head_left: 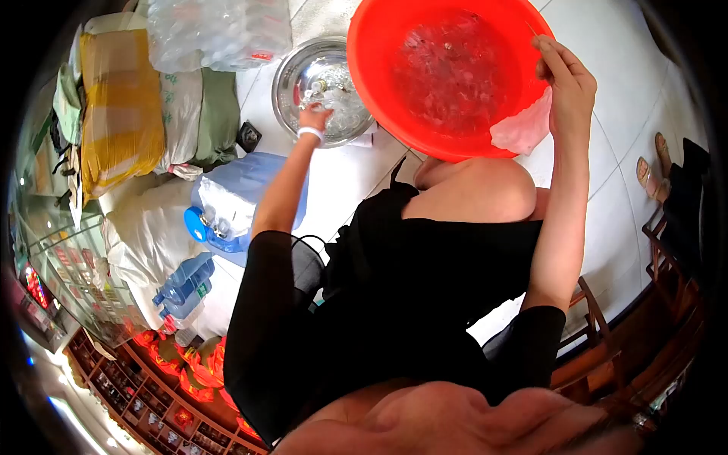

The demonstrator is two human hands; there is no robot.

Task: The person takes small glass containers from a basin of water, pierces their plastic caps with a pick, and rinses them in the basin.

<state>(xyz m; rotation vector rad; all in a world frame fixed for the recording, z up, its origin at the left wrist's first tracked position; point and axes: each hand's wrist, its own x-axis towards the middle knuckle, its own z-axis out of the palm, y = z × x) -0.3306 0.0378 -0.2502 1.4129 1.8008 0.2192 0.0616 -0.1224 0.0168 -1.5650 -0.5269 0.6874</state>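
My left hand [314, 118], with a white band at the wrist, reaches into a shiny steel basin [283, 114]. Its fingers are curled among clear, glassy-looking pieces [343, 102]; what they grip is too small to make out. Raised over the right rim of a large red plastic tub [371, 76], my right hand [565, 72] pinches a thin stick-like piece [531, 29]. Reddish-looking water with many small, indistinct pieces [447, 72] fills the tub's bottom. A wet pink cloth [523, 125] hangs over the tub's near right rim, below my right hand.
Left of the basin stand a big blue water jug [262, 178], a yellow-taped package [121, 114], sacks [218, 114] and wrapped clear bottles [220, 34]. A small black object [248, 136] lies on the tiles. At right are wooden chairs [595, 311] and another person's feet [648, 178].
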